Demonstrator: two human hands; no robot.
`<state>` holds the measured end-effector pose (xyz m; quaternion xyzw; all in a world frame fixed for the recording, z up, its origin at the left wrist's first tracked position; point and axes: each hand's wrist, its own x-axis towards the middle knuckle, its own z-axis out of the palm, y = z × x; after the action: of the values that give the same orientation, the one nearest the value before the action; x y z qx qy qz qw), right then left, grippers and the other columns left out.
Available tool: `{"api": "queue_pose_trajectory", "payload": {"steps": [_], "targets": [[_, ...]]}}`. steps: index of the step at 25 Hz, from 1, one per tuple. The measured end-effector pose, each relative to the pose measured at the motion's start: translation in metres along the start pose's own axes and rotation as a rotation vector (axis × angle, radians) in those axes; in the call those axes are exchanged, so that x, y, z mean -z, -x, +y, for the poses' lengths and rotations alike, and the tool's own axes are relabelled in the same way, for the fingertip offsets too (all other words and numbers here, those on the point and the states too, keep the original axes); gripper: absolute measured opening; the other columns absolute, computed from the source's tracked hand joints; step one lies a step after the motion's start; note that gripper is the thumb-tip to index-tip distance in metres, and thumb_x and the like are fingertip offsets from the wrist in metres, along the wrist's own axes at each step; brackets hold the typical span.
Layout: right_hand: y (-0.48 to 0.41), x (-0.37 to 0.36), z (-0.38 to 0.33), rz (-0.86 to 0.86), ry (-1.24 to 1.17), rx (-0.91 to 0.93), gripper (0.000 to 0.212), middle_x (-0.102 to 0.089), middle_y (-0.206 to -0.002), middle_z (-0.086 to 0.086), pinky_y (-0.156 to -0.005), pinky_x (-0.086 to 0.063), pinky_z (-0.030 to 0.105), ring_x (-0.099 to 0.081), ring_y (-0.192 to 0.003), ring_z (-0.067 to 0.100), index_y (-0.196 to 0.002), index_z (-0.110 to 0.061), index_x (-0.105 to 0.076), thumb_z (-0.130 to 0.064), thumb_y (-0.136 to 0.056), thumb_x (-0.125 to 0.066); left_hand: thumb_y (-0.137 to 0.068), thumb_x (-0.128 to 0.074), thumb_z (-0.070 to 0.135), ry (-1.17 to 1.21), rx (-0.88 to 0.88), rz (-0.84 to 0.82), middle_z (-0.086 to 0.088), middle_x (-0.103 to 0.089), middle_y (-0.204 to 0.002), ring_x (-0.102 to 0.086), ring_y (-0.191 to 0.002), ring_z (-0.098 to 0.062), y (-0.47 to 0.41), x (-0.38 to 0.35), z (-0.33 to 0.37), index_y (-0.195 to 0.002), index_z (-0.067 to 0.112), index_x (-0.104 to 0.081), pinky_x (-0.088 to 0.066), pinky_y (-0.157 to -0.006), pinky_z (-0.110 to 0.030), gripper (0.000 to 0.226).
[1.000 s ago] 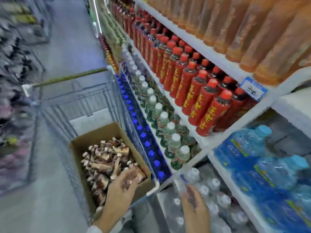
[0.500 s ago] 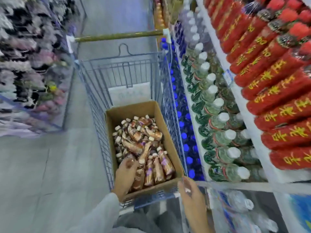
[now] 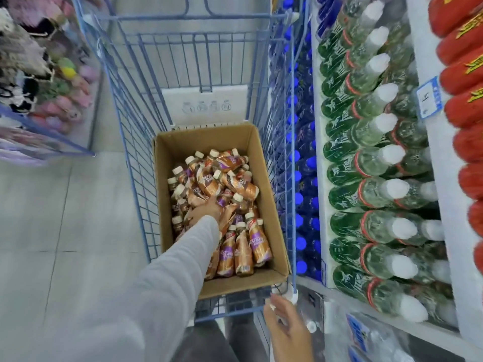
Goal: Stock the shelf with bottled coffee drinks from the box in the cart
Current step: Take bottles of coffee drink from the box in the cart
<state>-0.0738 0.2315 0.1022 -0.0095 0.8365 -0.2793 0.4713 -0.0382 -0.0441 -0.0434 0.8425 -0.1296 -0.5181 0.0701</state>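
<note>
A brown cardboard box (image 3: 203, 142) sits in the near end of a blue wire cart (image 3: 130, 152). It is piled with small coffee bottles (image 3: 252, 244) that have orange and purple labels and white caps. My left hand (image 3: 205, 210), in a grey sleeve, reaches into the middle of the box and lies on the pile. Its fingers are sunk among the bottles, so a grip is not visible. My right hand (image 3: 285, 325) hovers by the cart's near right corner with relaxed fingers, holding nothing.
Shelving runs close along the cart's right side: blue-capped bottles (image 3: 303, 178) low down, green-labelled white-capped bottles (image 3: 366, 165) above, red bottles (image 3: 467, 113) higher, and a price tag (image 3: 428, 97). A rack of soft goods (image 3: 39, 74) stands left, across grey floor tiles (image 3: 52, 218).
The view has swung down from the shelves onto the cart. My left hand has moved from the box's near end deeper into its middle. My right hand stays by the cart's near corner.
</note>
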Motion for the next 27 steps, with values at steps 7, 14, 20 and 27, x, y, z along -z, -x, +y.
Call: {"api": "queue_pose_trajectory", "payload": {"steps": [7,14,20,27], "targets": [[-0.034,0.000,-0.038,-0.154,0.128,0.017,0.028,-0.063,-0.124,-0.018,-0.096,-0.043,0.022,-0.057,-0.117,0.002,-0.125,-0.036,-0.061,-0.042,-0.098,-0.063,-0.089,-0.074,0.041,0.174,-0.141,-0.105,-0.014,-0.061,-0.136,-0.059,-0.121,-0.034,0.006,0.013,-0.016,-0.141,0.009,-0.050,-0.047,-0.096,-0.036,0.066],[-0.099,-0.043,-0.099,-0.239,0.250,0.164,0.040,-0.063,-0.129,-0.013,-0.105,-0.048,0.035,-0.059,-0.116,0.005,-0.133,-0.031,-0.058,-0.048,-0.097,-0.059,-0.074,-0.084,0.045,0.190,-0.229,-0.442,-0.009,-0.078,-0.108,-0.075,-0.102,-0.030,0.027,0.133,-0.052,-0.115,0.022,-0.073,-0.057,-0.094,-0.051,0.048],[-0.169,-0.127,-0.176,-0.258,0.412,0.292,0.055,-0.051,-0.148,0.007,-0.112,-0.041,0.043,-0.050,-0.134,0.026,-0.147,-0.015,-0.045,-0.037,-0.098,-0.059,-0.055,-0.092,0.049,0.332,-0.203,-0.506,-0.014,-0.075,-0.116,-0.074,-0.103,-0.032,0.057,0.202,-0.072,-0.110,0.026,-0.078,-0.060,-0.079,-0.040,0.061],[-0.225,-0.214,-0.211,-0.202,0.699,0.309,0.076,-0.025,-0.163,0.017,-0.118,-0.032,0.046,-0.028,-0.149,0.036,-0.159,-0.011,-0.018,-0.020,-0.096,-0.061,-0.066,-0.082,0.029,0.399,-0.236,-0.529,-0.016,-0.075,-0.115,-0.074,-0.099,-0.036,0.070,0.222,-0.074,-0.110,0.023,-0.077,-0.056,-0.083,-0.045,0.045]]}}
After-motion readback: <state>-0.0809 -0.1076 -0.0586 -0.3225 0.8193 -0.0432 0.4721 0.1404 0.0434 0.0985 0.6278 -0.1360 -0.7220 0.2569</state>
